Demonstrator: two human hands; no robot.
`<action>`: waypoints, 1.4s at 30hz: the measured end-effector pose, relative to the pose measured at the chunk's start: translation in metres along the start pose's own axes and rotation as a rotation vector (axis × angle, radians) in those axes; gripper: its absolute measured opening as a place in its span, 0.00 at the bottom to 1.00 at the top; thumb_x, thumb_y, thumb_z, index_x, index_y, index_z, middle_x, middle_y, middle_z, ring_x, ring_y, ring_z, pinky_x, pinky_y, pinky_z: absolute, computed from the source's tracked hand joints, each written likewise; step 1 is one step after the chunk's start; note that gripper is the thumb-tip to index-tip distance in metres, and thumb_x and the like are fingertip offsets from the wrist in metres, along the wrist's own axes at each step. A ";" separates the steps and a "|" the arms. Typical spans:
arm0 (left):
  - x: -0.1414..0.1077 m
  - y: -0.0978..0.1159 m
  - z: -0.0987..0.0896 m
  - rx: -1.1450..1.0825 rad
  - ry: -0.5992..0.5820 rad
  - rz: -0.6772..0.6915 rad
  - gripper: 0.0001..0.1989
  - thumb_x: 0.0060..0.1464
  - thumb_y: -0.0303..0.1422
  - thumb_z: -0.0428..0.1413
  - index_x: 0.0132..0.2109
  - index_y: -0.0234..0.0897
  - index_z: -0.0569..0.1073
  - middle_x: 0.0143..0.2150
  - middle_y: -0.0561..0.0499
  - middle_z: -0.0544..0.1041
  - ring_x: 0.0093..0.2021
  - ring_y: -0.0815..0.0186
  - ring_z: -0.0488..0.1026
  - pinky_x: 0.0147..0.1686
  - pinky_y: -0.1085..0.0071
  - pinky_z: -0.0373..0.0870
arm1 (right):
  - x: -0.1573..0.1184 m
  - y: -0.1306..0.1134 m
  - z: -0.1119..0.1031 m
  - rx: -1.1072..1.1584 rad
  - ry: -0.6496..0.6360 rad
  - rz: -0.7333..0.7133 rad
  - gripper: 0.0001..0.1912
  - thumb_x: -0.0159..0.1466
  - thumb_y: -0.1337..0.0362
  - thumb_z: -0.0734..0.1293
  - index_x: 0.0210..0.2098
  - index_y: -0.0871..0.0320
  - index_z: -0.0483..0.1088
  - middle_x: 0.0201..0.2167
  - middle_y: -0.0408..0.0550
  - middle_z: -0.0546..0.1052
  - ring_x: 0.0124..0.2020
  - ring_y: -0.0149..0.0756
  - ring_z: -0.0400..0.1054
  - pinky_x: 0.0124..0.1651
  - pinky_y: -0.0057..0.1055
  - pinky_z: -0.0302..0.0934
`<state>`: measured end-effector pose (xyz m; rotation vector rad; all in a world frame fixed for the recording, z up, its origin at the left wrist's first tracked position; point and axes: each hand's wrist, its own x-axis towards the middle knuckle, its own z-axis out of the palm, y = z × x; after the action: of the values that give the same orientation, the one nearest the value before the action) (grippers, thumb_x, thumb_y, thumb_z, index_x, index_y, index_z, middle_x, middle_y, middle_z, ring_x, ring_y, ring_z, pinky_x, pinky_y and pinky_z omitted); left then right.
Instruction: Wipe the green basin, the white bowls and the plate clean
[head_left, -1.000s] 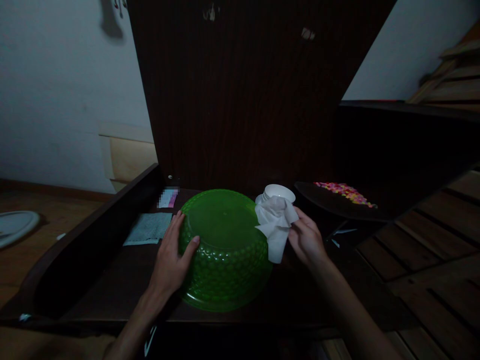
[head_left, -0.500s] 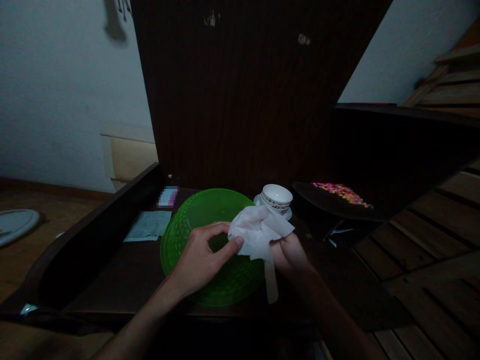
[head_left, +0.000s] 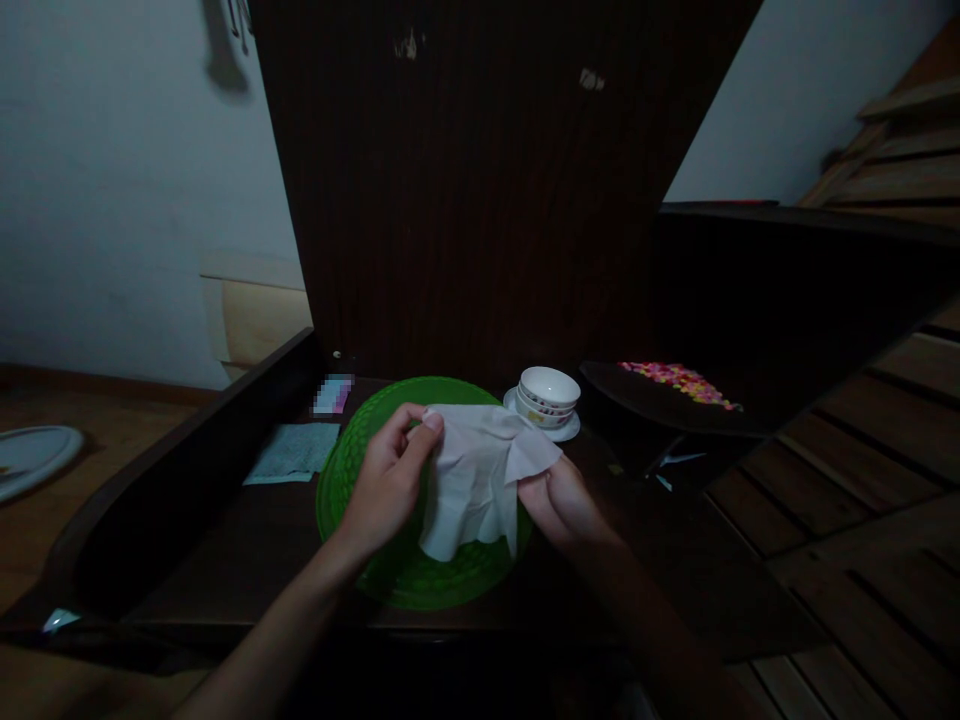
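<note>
A thin white tissue (head_left: 472, 475) hangs spread between my two hands, creased and with an uneven lower edge. My left hand (head_left: 394, 465) pinches its upper left corner between thumb and fingers. At the tissue's right side, my right hand (head_left: 559, 500) grips it, the fingers partly covered by a folded flap. Below lies a round green woven-pattern tray (head_left: 352, 530), its middle mostly hidden by the tissue. Just beyond my right hand, white bowls (head_left: 550, 385) with a printed band are stacked on a white saucer (head_left: 566, 432).
Everything rests on a dark wooden surface (head_left: 217, 560) with a raised left side. A pale blue-grey folded cloth or paper (head_left: 292, 453) and a small blurred packet (head_left: 332, 394) lie left of the tray. Pink and yellow beadwork (head_left: 679, 383) is at right. A tall dark panel (head_left: 480, 200) stands behind.
The tissue, bunched up before, is now opened out and hangs down flatter. My left hand has moved up and left with its corner; my right hand has shifted slightly left.
</note>
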<state>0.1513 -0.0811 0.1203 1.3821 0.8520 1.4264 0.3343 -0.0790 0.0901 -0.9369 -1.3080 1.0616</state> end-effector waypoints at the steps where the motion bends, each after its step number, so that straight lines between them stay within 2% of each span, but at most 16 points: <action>1: 0.001 -0.001 0.001 -0.028 0.003 -0.013 0.15 0.58 0.45 0.57 0.33 0.38 0.68 0.24 0.59 0.61 0.23 0.72 0.57 0.22 0.77 0.55 | 0.000 0.000 0.000 0.041 -0.014 0.026 0.26 0.67 0.48 0.56 0.54 0.56 0.72 0.49 0.56 0.80 0.54 0.49 0.72 0.58 0.50 0.65; 3: 0.005 -0.003 0.002 -0.074 0.012 -0.039 0.16 0.57 0.46 0.58 0.34 0.38 0.68 0.23 0.60 0.60 0.22 0.73 0.55 0.20 0.77 0.53 | 0.000 0.000 -0.003 0.165 -0.031 0.112 0.25 0.65 0.49 0.58 0.54 0.55 0.72 0.50 0.54 0.79 0.56 0.49 0.71 0.58 0.50 0.65; 6: 0.010 -0.003 0.002 -0.080 0.027 -0.060 0.17 0.54 0.47 0.60 0.36 0.38 0.69 0.22 0.61 0.62 0.20 0.74 0.57 0.19 0.79 0.53 | 0.000 0.003 -0.013 0.251 0.046 0.189 0.21 0.63 0.53 0.62 0.51 0.54 0.73 0.49 0.53 0.80 0.54 0.49 0.73 0.57 0.49 0.67; 11: 0.019 -0.002 0.001 -0.031 -0.048 -0.089 0.18 0.54 0.48 0.60 0.38 0.38 0.69 0.19 0.60 0.68 0.17 0.72 0.64 0.17 0.77 0.62 | 0.002 -0.001 -0.024 0.323 0.147 0.265 0.16 0.59 0.53 0.66 0.41 0.56 0.76 0.44 0.54 0.82 0.51 0.52 0.74 0.54 0.48 0.69; 16: 0.024 -0.003 -0.001 -0.042 -0.108 -0.085 0.15 0.56 0.44 0.58 0.41 0.38 0.67 0.19 0.59 0.72 0.15 0.68 0.69 0.17 0.74 0.68 | 0.005 -0.016 -0.031 0.389 0.201 0.196 0.12 0.58 0.53 0.69 0.35 0.54 0.75 0.38 0.49 0.83 0.50 0.49 0.75 0.53 0.45 0.70; 21: 0.024 0.003 -0.014 0.001 -0.048 -0.062 0.14 0.55 0.41 0.58 0.42 0.38 0.67 0.24 0.57 0.76 0.16 0.69 0.71 0.18 0.73 0.69 | 0.005 -0.031 -0.056 0.335 0.286 0.082 0.11 0.58 0.55 0.70 0.36 0.54 0.75 0.36 0.48 0.82 0.45 0.46 0.76 0.49 0.42 0.71; 26: 0.011 0.006 -0.024 0.121 0.026 -0.008 0.11 0.57 0.40 0.57 0.40 0.37 0.70 0.23 0.57 0.74 0.18 0.71 0.69 0.19 0.75 0.67 | 0.000 -0.042 -0.078 0.170 0.370 -0.009 0.10 0.57 0.57 0.71 0.36 0.55 0.76 0.32 0.47 0.81 0.31 0.38 0.76 0.34 0.33 0.72; 28: 0.003 0.004 -0.019 0.175 -0.018 -0.026 0.11 0.58 0.40 0.57 0.39 0.36 0.71 0.24 0.57 0.72 0.19 0.72 0.68 0.19 0.76 0.66 | -0.002 -0.045 -0.080 0.098 0.350 0.017 0.11 0.56 0.56 0.72 0.34 0.56 0.76 0.27 0.44 0.78 0.24 0.32 0.71 0.26 0.26 0.67; 31: -0.007 -0.001 0.000 0.257 -0.197 -0.052 0.14 0.57 0.41 0.58 0.44 0.36 0.74 0.27 0.57 0.72 0.20 0.73 0.66 0.20 0.76 0.64 | -0.005 -0.047 -0.072 0.006 0.287 0.102 0.14 0.53 0.56 0.75 0.32 0.58 0.74 0.22 0.40 0.74 0.19 0.27 0.66 0.19 0.20 0.60; 34: -0.009 -0.004 0.023 0.366 -0.351 -0.019 0.20 0.56 0.43 0.60 0.51 0.37 0.74 0.31 0.55 0.75 0.22 0.72 0.65 0.23 0.74 0.62 | -0.006 -0.046 -0.057 -0.084 0.208 0.192 0.18 0.50 0.53 0.76 0.33 0.58 0.72 0.22 0.41 0.76 0.20 0.30 0.69 0.21 0.24 0.65; 36: -0.008 -0.006 0.035 0.424 -0.410 -0.009 0.23 0.54 0.44 0.61 0.53 0.37 0.75 0.33 0.54 0.77 0.23 0.71 0.66 0.24 0.74 0.61 | -0.008 -0.045 -0.048 -0.153 0.171 0.204 0.20 0.51 0.51 0.75 0.34 0.58 0.72 0.21 0.42 0.76 0.22 0.34 0.72 0.24 0.28 0.69; 39: -0.007 -0.009 0.044 0.468 -0.413 0.034 0.18 0.57 0.43 0.59 0.48 0.37 0.77 0.31 0.54 0.76 0.24 0.70 0.66 0.25 0.73 0.60 | -0.013 -0.040 -0.040 -0.250 0.155 0.149 0.19 0.54 0.50 0.73 0.36 0.58 0.73 0.22 0.44 0.77 0.24 0.36 0.73 0.25 0.29 0.70; 42: -0.006 -0.010 0.046 0.508 -0.383 0.084 0.11 0.60 0.38 0.56 0.35 0.36 0.77 0.24 0.57 0.71 0.23 0.71 0.64 0.26 0.73 0.56 | -0.017 -0.036 -0.039 -0.320 0.171 0.094 0.18 0.57 0.50 0.72 0.36 0.58 0.73 0.25 0.46 0.79 0.25 0.36 0.74 0.24 0.28 0.69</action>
<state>0.1979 -0.0897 0.1141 2.0152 0.9426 0.9826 0.3762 -0.1033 0.1173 -1.3106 -1.3226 0.8349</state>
